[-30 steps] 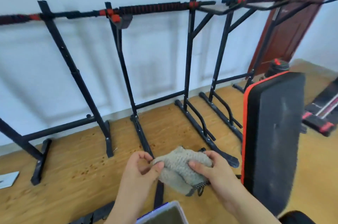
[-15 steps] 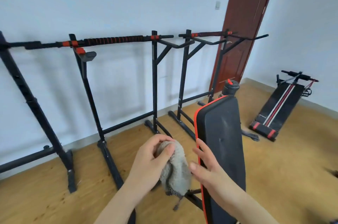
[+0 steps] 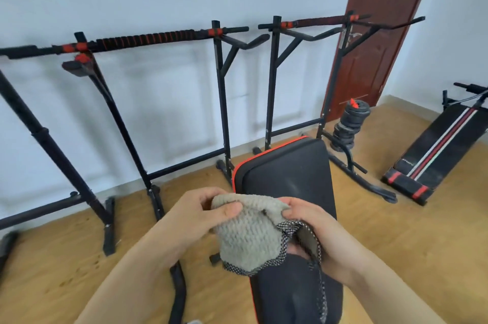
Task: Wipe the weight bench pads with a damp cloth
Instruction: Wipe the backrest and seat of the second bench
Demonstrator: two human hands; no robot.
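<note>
A grey fluffy cloth (image 3: 248, 234) with a black-and-white speckled hem hangs between both hands, just above the bench. My left hand (image 3: 203, 212) pinches its upper left corner with thumb and fingers. My right hand (image 3: 314, 228) pinches its upper right edge, and part of the cloth drapes down over that palm. Below and behind the cloth lies the black weight bench pad (image 3: 287, 175) with a red-orange edge, running away from me toward the wall; its middle is hidden by the cloth and hands.
Black pull-up racks (image 3: 221, 101) with red grips line the white wall. A stack of black weight plates (image 3: 348, 125) stands by a brown door (image 3: 380, 27). A striped sit-up board (image 3: 438, 149) lies on the wooden floor at right. Rack feet (image 3: 177, 292) run beside the bench.
The view swung right, so the bench pad now lies centred under my hands. My right hand, open half a second ago, has taken hold of the cloth again, spreading it between both hands.
</note>
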